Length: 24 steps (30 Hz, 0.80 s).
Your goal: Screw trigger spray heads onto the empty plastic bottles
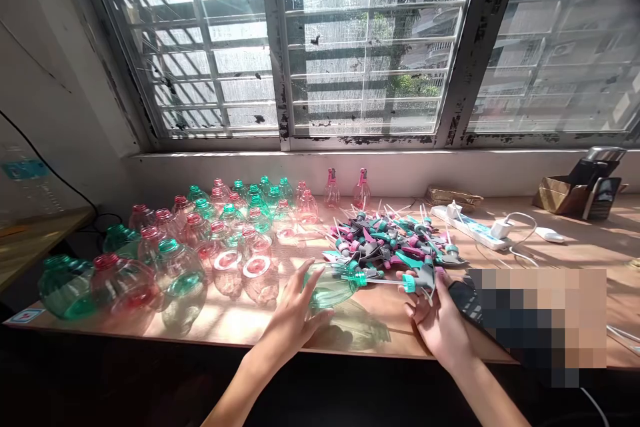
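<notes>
My left hand (294,315) wraps round a green transparent bottle (334,285) lying on its side on the wooden table (360,330). My right hand (436,317) pinches a teal and grey spray trigger head (421,278), whose thin tube runs toward the bottle's neck. Just behind lies a heap of pink, teal and grey spray heads (387,240). Several empty pink and green bottles (210,247) stand to the left.
Two pink bottles with spray heads fitted (346,188) stand by the window sill. A white power strip with a plugged charger (475,227) lies at the right, near a small basket (453,197) and a brown box (560,195). A phone (465,300) lies beside my right hand.
</notes>
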Each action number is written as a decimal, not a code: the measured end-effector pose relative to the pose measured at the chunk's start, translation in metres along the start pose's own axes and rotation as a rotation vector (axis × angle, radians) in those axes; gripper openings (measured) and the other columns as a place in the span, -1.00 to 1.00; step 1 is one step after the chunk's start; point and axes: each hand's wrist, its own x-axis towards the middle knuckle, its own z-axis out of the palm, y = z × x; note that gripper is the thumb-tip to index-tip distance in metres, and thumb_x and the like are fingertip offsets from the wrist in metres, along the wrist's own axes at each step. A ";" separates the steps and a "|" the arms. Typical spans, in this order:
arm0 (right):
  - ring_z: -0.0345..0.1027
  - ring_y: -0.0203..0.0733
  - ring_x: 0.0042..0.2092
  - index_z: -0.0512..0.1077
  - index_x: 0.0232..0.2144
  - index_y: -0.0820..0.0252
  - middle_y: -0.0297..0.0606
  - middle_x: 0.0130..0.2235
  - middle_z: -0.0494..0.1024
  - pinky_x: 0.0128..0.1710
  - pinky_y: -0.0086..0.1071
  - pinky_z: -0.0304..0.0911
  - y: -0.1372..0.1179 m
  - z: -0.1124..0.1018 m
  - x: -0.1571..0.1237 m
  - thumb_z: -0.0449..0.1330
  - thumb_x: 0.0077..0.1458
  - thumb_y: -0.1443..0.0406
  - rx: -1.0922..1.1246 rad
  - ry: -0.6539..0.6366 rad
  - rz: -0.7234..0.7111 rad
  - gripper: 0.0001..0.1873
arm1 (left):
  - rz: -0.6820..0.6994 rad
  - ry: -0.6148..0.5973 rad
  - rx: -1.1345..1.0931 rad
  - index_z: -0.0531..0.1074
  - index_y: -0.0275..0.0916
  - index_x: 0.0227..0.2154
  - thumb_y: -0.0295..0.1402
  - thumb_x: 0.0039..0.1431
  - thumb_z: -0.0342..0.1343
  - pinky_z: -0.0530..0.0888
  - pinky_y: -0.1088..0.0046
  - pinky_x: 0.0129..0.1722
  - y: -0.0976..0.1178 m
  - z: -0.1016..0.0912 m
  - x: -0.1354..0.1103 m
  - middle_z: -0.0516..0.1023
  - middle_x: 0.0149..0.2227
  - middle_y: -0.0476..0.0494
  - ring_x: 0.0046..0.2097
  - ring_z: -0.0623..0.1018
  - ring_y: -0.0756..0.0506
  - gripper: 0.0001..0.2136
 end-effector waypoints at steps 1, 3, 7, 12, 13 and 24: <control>0.64 -0.04 -0.27 0.59 -0.10 -0.01 -0.28 -0.14 0.77 -0.55 -0.38 0.40 0.001 0.002 -0.002 0.29 0.23 -0.02 -0.037 -0.060 0.025 -0.68 | 0.010 -0.022 -0.016 0.04 0.16 0.43 -0.20 0.41 0.13 0.39 -0.19 0.30 0.001 -0.002 -0.001 0.07 0.49 -0.22 0.43 0.23 -0.45 -0.39; 0.64 0.01 -0.26 0.58 -0.04 0.05 -0.22 -0.07 0.75 -0.46 -0.29 0.48 0.004 0.004 -0.006 0.28 0.24 -0.03 -0.129 -0.171 0.072 -0.61 | 0.015 -0.063 -0.050 0.05 0.21 0.43 -0.17 0.50 -0.03 0.35 -0.14 0.33 0.002 -0.006 -0.002 0.06 0.51 -0.14 0.46 0.19 -0.42 -0.49; 0.61 0.03 -0.24 0.60 -0.05 0.16 -0.16 -0.07 0.73 -0.23 -0.18 0.52 0.010 0.004 -0.010 0.34 0.18 -0.05 -0.366 -0.320 0.088 -0.53 | -0.012 -0.111 -0.116 0.02 0.20 0.45 -0.17 0.56 -0.24 0.22 -0.11 0.41 0.002 -0.009 -0.004 0.04 0.52 -0.08 0.49 0.12 -0.36 -0.54; 0.49 -0.16 -0.42 0.57 -0.06 0.14 -0.31 -0.38 0.70 -0.32 -0.27 0.43 0.013 0.002 -0.010 0.48 0.08 0.04 -0.566 -0.392 0.074 -0.54 | -0.115 -0.115 -0.186 -0.21 0.05 0.50 -0.10 0.54 -0.16 0.19 -0.22 0.39 0.005 -0.009 -0.007 0.03 0.53 -0.25 0.51 0.03 -0.46 -0.41; 0.45 -0.20 -0.45 0.57 -0.06 0.13 -0.33 -0.40 0.68 -0.38 -0.31 0.40 0.013 0.002 -0.010 0.51 0.04 0.05 -0.577 -0.398 0.088 -0.52 | -0.127 -0.115 -0.199 -0.23 0.06 0.49 -0.10 0.53 -0.14 0.21 -0.21 0.39 0.006 -0.010 -0.008 0.03 0.53 -0.26 0.51 0.04 -0.46 -0.40; 0.43 -0.18 -0.42 0.61 -0.30 0.23 -0.28 -0.46 0.61 -0.42 -0.33 0.33 0.016 0.001 -0.007 0.42 0.14 0.00 -0.614 -0.491 0.101 -0.62 | -0.039 -0.036 -0.296 -0.12 0.11 0.44 -0.11 0.43 0.10 0.54 0.05 0.18 -0.003 -0.003 -0.013 0.23 0.37 -0.30 0.28 0.42 -0.37 -0.33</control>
